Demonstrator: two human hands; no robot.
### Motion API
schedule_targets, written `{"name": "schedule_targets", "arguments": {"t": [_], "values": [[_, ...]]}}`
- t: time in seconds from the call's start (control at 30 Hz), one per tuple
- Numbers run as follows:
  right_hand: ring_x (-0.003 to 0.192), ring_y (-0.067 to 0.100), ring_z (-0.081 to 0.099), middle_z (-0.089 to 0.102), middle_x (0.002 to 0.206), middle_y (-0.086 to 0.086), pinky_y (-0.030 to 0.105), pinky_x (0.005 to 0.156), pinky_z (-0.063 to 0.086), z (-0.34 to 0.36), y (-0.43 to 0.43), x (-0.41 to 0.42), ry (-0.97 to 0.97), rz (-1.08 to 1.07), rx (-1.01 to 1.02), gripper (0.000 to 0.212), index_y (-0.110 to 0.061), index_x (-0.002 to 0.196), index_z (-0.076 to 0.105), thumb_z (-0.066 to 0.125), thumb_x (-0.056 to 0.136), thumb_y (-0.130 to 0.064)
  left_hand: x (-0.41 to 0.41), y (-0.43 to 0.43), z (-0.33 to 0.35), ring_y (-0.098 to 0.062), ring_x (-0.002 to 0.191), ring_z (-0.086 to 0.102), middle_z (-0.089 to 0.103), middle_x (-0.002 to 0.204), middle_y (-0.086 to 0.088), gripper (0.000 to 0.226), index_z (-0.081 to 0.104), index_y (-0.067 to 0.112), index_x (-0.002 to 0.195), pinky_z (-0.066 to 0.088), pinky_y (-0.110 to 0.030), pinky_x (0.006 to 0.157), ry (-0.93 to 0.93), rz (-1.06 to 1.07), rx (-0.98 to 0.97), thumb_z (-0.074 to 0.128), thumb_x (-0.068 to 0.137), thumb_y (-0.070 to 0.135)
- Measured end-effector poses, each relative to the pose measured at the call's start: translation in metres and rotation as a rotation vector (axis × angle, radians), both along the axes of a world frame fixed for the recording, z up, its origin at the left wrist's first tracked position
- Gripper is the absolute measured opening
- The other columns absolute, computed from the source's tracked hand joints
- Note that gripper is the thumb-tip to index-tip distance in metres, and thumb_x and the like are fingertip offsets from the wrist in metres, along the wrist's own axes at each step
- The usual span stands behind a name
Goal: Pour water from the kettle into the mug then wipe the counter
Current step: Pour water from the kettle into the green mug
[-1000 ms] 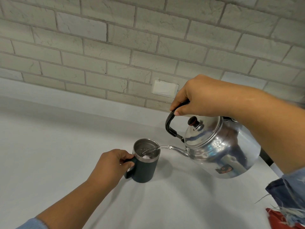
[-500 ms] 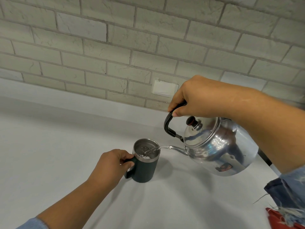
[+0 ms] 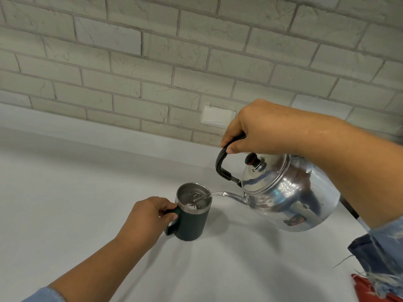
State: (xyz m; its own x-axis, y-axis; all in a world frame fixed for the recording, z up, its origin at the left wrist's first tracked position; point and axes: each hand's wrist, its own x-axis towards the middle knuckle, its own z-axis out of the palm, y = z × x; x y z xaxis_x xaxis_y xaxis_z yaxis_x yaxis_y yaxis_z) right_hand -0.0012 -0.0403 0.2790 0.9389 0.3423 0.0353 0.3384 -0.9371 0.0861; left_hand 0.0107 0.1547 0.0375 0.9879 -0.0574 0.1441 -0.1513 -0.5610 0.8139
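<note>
Pouring: right hand [image 3: 259, 129] grips black handle of kettle [image 3: 287, 192], tilted so spout aims at 9 o'clock over mug [image 3: 192, 214] at table [image 3: 65, 203] centre. Left hand [image 3: 148, 216] grips mug handle, likely steadying against tip.

The left hand [image 3: 150, 219] was low at centre frame, knuckles up. Its fingers were curled round the side handle of the mug [image 3: 192, 223], with the thumb uppermost, just beside the rim. The left forearm ran bare and straight from the lower left corner, with a light blue sleeve [image 3: 43, 295] at the bottom edge.

The right hand [image 3: 259, 129] was higher and to the right, back of the hand up. Its fingers were wrapped over the black top handle of the kettle [image 3: 287, 197], and the thumb tip showed against the handle's underside. The bare right forearm sloped down toward the right edge and met a frayed blue denim sleeve [image 3: 383, 247]. The hands were apart.
</note>
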Motion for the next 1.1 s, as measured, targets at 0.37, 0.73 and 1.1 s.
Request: {"name": "schedule_targets", "arguments": {"t": [0.37,0.73,1.1], "values": [[0.072,-0.005,0.058,0.065,0.088,-0.021,0.016,0.061,0.044,-0.006,-0.005,0.006,-0.011,0.009,0.03,0.016,-0.04,0.098,0.072,0.067,0.082,-0.04,0.0,-0.001,0.001,-0.005,0.08,0.063,0.066,0.085,0.014,0.017,0.073,0.024,0.091,0.047,-0.02,0.077,0.008,0.012,-0.024,0.073,0.076,0.014],[0.078,-0.019,0.054,0.068,0.082,-0.024,0.005,0.058,0.037,-0.022,-0.054,0.003,-0.002,-0.086,0.372,0.015,-0.049,0.089,0.071,0.072,0.079,-0.037,-0.002,-0.003,0.003,-0.006,0.083,0.063,0.067,0.089,0.009,0.018,0.073,0.022,0.094,0.044,-0.02,0.079,0.021,0.018,-0.024,0.072,0.078,0.013],[0.051,0.009,0.041,0.054,0.059,-0.009,0.024,0.05,0.035,-0.064,-0.108,-0.004,0.1,-0.276,0.767,0.014,-0.029,0.08,0.072,0.073,0.076,-0.042,-0.003,-0.006,0.003,-0.007,0.08,0.064,0.069,0.087,0.007,0.016,0.072,0.023,0.092,0.042,-0.016,0.071,0.035,0.041,0.009,0.071,0.079,0.014]]}}
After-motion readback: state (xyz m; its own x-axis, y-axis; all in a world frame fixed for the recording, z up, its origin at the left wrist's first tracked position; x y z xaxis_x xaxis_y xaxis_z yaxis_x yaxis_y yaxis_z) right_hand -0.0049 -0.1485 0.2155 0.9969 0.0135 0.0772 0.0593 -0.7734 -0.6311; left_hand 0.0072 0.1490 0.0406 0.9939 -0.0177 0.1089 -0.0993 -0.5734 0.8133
